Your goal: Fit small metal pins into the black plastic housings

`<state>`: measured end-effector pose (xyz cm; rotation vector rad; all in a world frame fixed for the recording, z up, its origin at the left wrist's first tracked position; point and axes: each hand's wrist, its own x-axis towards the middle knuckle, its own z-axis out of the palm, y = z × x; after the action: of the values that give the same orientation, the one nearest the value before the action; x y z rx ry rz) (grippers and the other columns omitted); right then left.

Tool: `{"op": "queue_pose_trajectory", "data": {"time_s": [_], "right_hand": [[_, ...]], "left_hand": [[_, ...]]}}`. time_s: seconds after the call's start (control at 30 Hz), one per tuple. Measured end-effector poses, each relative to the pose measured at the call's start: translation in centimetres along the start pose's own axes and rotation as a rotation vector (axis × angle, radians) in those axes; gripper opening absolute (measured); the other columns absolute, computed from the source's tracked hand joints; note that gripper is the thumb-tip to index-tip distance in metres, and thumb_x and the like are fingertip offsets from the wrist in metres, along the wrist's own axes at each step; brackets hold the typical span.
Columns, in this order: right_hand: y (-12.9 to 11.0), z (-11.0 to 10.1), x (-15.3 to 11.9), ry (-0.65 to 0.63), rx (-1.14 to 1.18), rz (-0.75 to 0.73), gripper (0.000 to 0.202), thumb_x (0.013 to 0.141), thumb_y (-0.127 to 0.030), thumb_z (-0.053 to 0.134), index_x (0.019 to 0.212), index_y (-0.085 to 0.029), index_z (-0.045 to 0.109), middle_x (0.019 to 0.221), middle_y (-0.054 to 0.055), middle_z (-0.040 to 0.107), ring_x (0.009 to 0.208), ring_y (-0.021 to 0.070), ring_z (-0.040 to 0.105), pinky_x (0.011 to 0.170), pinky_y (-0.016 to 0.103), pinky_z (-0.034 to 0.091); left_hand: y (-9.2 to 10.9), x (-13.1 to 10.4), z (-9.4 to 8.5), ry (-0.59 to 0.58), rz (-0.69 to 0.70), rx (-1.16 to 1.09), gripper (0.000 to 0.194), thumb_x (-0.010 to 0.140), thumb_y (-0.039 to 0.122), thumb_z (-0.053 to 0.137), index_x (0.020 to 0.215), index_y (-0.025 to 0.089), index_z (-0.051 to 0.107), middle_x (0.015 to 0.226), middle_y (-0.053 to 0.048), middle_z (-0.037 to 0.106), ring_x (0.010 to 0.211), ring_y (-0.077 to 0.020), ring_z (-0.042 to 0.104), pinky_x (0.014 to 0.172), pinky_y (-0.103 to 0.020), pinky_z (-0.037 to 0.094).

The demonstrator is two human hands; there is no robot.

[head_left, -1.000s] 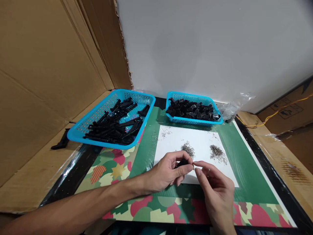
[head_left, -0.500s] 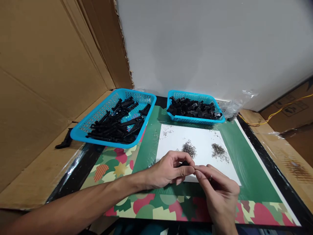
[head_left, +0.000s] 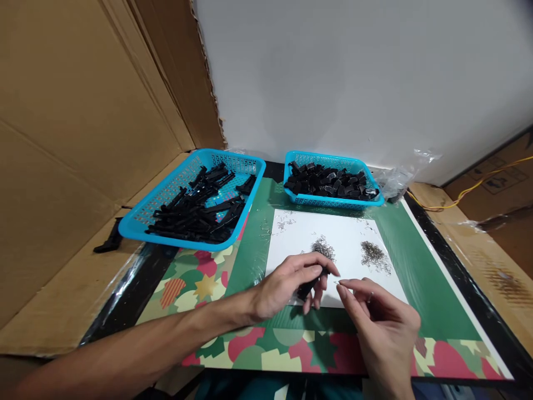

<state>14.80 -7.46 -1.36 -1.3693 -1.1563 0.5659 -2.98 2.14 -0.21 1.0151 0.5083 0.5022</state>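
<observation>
No words, brand names or numbers can be read. Printed signs are noted on one item only: the cardboard box [head_left: 499, 203] at the far right. Its side bears dark handling pictograms [head_left: 496, 181] set within thin-lined frames; the drawings are too small and dim to identify. Higher on the same box, a further dark printed mark [head_left: 530, 140] is cut off by the right edge of view and remains illegible.
</observation>
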Motion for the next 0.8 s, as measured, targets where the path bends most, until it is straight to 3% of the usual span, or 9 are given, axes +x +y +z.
{"op": "queue_pose_trajectory", "data": {"time_s": [0.07,0.17,0.37,0.5,0.6,0.8], "right_hand": [[0.0,-0.2,-0.1,-0.012,-0.024,-0.031,0.004,0.089,-0.025,0.083,0.087,-0.022,0.085,0.066,0.002,0.065,0.056,0.0140,0.052,0.050,0.027,0.038],[0.0,-0.5,-0.1,-0.053,-0.070,-0.089,0.004,0.090,-0.021,0.082,0.089,-0.023,0.085,0.062,-0.001,0.058,0.053,0.0124,0.046,0.048,0.027,0.033],[0.1,-1.0,0.2,-0.256,-0.140,-0.196,0.012,0.094,-0.017,0.075,0.094,-0.024,0.085,0.061,-0.005,0.040,0.049,0.0108,0.039,0.046,0.026,0.030],[0.2,-1.2,0.3,-0.346,-0.188,-0.215,0.014,0.096,-0.017,0.073,0.097,-0.023,0.085,0.061,-0.005,0.042,0.049,0.0108,0.041,0.046,0.025,0.032],[0.4,-1.3,0.2,-0.374,-0.193,-0.203,0.015,0.097,-0.017,0.071,0.100,-0.024,0.084,0.062,-0.005,0.044,0.050,0.0111,0.043,0.047,0.025,0.034],[0.7,-1.8,0.5,-0.506,-0.235,-0.238,0.016,0.100,-0.016,0.068,0.101,-0.022,0.083,0.064,-0.003,0.052,0.050,0.0108,0.046,0.047,0.025,0.035]], "left_hand": [[-0.2,0.1,-0.2,0.000,0.045,-0.056,0.044,0.102,0.050,0.064,0.132,0.017,0.070,0.103,-0.007,0.067,0.080,-0.0145,0.070,0.073,-0.025,0.059],[-0.5,0.3,-0.3,0.033,0.078,-0.046,0.046,0.104,0.047,0.065,0.139,0.018,0.068,0.116,-0.012,0.071,0.096,-0.0192,0.075,0.087,-0.030,0.059],[-0.5,0.6,-0.1,0.092,0.073,-0.027,0.045,0.097,0.043,0.078,0.132,0.015,0.072,0.120,-0.017,0.077,0.103,-0.0261,0.080,0.090,-0.034,0.063],[-0.2,0.7,-0.1,0.148,0.070,0.014,0.039,0.088,0.037,0.087,0.118,0.013,0.079,0.108,-0.014,0.082,0.097,-0.0259,0.082,0.085,-0.033,0.065],[-0.1,0.7,-0.2,0.166,0.084,0.096,0.037,0.088,0.034,0.086,0.118,0.013,0.081,0.100,-0.011,0.083,0.095,-0.0244,0.081,0.088,-0.033,0.065],[0.0,0.8,-0.3,0.268,0.119,0.308,0.035,0.079,0.026,0.091,0.112,0.016,0.086,0.104,-0.009,0.085,0.098,-0.0251,0.080,0.091,-0.034,0.065]]}}
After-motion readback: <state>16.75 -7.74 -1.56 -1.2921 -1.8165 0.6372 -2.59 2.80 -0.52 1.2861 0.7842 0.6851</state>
